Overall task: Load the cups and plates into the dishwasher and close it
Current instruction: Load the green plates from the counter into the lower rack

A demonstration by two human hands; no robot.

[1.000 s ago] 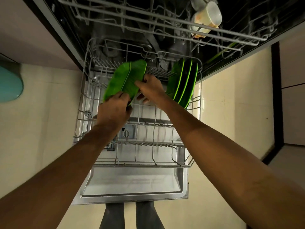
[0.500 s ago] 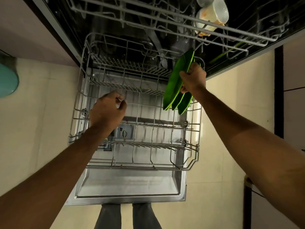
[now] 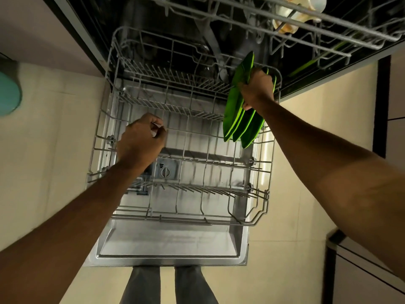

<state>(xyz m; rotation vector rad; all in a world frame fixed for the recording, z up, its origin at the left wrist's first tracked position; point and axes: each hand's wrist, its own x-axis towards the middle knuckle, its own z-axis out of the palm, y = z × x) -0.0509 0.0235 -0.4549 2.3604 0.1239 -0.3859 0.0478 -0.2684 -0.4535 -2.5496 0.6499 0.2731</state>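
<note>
Your right hand [image 3: 256,88] is closed around the upper edge of a green plate [image 3: 237,93], which stands on edge at the far right corner of the lower rack [image 3: 179,219], the nearest of a row of green plates [image 3: 249,130] slotted upright side by side there; how many stand in that row is hard to count where your hand covers them. Your left hand [image 3: 140,139] hangs over the left half of the lower rack with its fingers curled in loosely; a pale scrap shows between the fingertips [image 3: 157,128], but you cannot tell what it is or whether the hand truly grips it. The rest of the lower rack is bare wire, with rows of tines running across it near the plates and again nearer to you. The rack sits pulled out over the open dishwasher door [image 3: 171,244], whose steel inner face lies flat beneath it, a round cap [image 3: 165,172] showing through the wires. Above and beyond the lower rack, the upper rack [image 3: 263,16] juts out overhead, carrying a pale cup [image 3: 293,16] with orange-brown smears toward its right end. Your legs [image 3: 168,284] stand just at the near edge of the door, below the lower rack. Far to the left of the rack, a teal rounded object [image 3: 8,93] sits at the edge of view.
</note>
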